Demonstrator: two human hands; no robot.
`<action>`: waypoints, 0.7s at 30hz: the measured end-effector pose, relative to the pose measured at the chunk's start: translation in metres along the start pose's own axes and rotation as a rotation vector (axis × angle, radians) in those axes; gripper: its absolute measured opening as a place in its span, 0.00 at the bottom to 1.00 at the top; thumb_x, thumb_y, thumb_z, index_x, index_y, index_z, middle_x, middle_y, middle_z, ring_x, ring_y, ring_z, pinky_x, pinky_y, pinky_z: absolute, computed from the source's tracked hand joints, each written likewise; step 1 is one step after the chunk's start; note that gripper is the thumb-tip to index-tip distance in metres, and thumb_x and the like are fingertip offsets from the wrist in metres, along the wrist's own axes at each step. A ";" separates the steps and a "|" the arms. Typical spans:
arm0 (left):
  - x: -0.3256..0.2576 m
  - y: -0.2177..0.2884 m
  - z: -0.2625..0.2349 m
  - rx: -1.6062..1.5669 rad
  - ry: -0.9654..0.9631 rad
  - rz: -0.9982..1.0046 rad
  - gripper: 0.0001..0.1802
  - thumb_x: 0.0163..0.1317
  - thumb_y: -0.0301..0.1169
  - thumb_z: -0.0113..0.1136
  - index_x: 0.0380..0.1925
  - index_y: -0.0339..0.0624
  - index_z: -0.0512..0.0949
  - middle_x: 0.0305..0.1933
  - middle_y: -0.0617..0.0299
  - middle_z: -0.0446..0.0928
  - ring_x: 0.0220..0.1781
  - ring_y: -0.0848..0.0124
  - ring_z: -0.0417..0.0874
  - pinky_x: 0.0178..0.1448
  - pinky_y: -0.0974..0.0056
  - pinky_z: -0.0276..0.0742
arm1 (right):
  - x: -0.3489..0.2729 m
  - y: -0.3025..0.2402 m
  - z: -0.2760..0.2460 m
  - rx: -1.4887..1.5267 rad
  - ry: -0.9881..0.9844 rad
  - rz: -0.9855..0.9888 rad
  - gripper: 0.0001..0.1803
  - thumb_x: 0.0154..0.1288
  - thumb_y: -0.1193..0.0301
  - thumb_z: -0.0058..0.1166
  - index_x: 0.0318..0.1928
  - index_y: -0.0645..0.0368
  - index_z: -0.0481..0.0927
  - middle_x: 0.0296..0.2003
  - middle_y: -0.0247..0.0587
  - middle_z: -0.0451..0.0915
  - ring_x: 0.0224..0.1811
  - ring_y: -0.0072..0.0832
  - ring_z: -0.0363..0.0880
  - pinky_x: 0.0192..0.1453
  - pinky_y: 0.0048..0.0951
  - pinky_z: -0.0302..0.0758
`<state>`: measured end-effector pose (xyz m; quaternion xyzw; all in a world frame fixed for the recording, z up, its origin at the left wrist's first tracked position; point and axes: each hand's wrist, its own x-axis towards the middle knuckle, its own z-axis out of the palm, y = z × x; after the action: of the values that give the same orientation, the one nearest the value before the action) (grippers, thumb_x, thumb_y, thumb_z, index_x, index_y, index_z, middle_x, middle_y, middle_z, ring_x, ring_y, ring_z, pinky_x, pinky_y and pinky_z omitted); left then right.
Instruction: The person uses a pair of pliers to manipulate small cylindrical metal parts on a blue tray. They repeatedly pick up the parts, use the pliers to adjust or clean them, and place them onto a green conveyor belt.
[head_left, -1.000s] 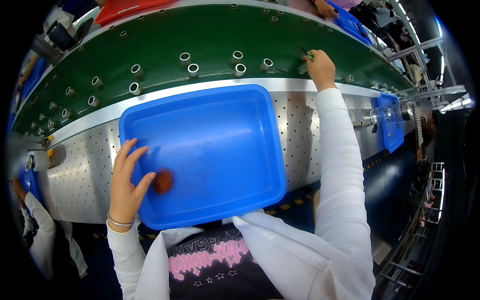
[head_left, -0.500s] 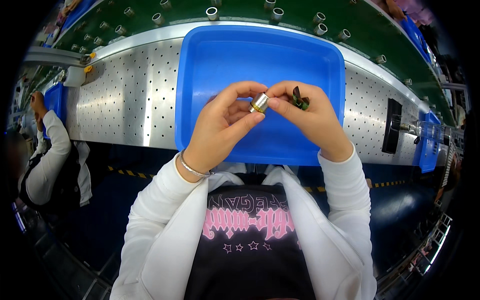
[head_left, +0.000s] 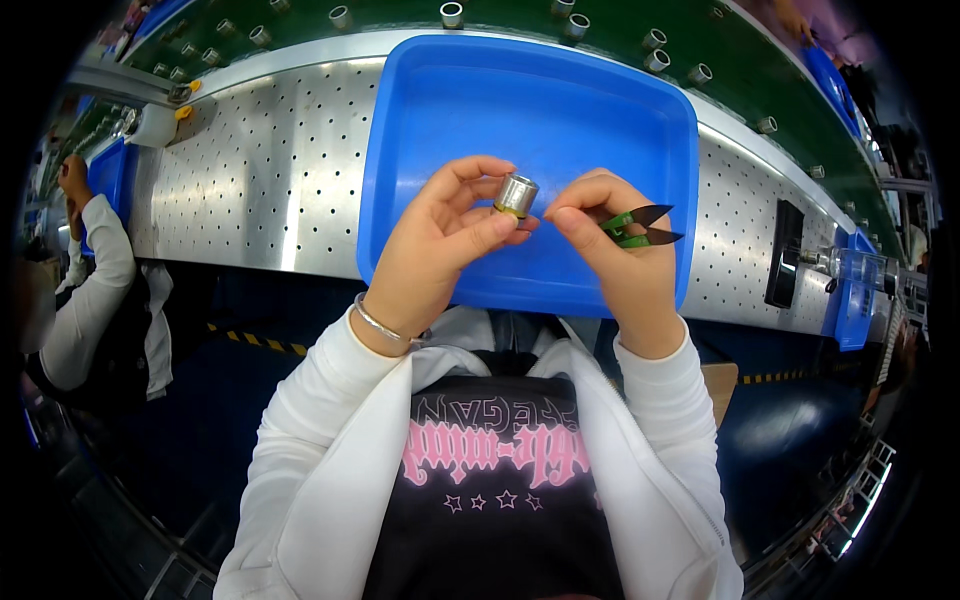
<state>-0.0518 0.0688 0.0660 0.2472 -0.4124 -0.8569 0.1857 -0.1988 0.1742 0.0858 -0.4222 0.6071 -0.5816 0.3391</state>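
Between the thumb and fingers of my left hand [head_left: 440, 225] is a short silver metal sleeve [head_left: 518, 192], its open end tilted up and a yellowish band round its lower end. My right hand [head_left: 625, 250], just right of the sleeve and apart from it, is closed round small green-handled snips [head_left: 640, 226]. The dark blades of the snips stick out to the right, spread apart. My right thumb and forefinger are pinched together; whether anything is in the pinch I cannot make out. Both hands are over a blue plastic tray [head_left: 383, 200].
The tray rests on a perforated metal bench [head_left: 255, 170]. Beyond it runs a green belt [head_left: 390, 18] with several similar metal sleeves standing on it. A black block with a clear cylinder [head_left: 865, 264] sits at the right. At the left, another person's arm [head_left: 108, 240] is near another blue tray.
My right hand has drawn away from the metal sleeve, and the snips have swung outward so their blades show fully. The sleeve is turned more upright in my left hand.
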 end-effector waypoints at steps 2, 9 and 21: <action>0.000 0.002 0.000 -0.116 -0.004 -0.029 0.23 0.59 0.26 0.58 0.54 0.37 0.65 0.49 0.55 0.72 0.51 0.67 0.77 0.56 0.66 0.73 | -0.004 0.008 0.000 0.183 0.046 0.080 0.03 0.57 0.76 0.58 0.31 0.63 0.79 0.30 0.34 0.77 0.32 0.18 0.72 0.34 0.19 0.67; -0.001 -0.008 0.001 -0.099 0.012 -0.012 0.23 0.62 0.29 0.55 0.57 0.37 0.64 0.49 0.54 0.73 0.50 0.66 0.77 0.57 0.65 0.72 | -0.004 0.002 0.011 0.447 0.004 0.139 0.05 0.61 0.75 0.56 0.34 0.66 0.77 0.34 0.39 0.79 0.37 0.21 0.76 0.42 0.20 0.72; 0.003 -0.011 -0.001 -0.058 -0.021 -0.042 0.25 0.63 0.29 0.53 0.60 0.40 0.63 0.52 0.55 0.73 0.51 0.67 0.78 0.56 0.68 0.74 | -0.008 0.005 0.004 0.311 0.099 0.070 0.06 0.61 0.74 0.56 0.34 0.65 0.76 0.28 0.37 0.78 0.31 0.18 0.74 0.36 0.17 0.70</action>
<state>-0.0547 0.0725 0.0559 0.2415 -0.3842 -0.8747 0.1704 -0.1925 0.1793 0.0795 -0.3140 0.5403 -0.6764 0.3898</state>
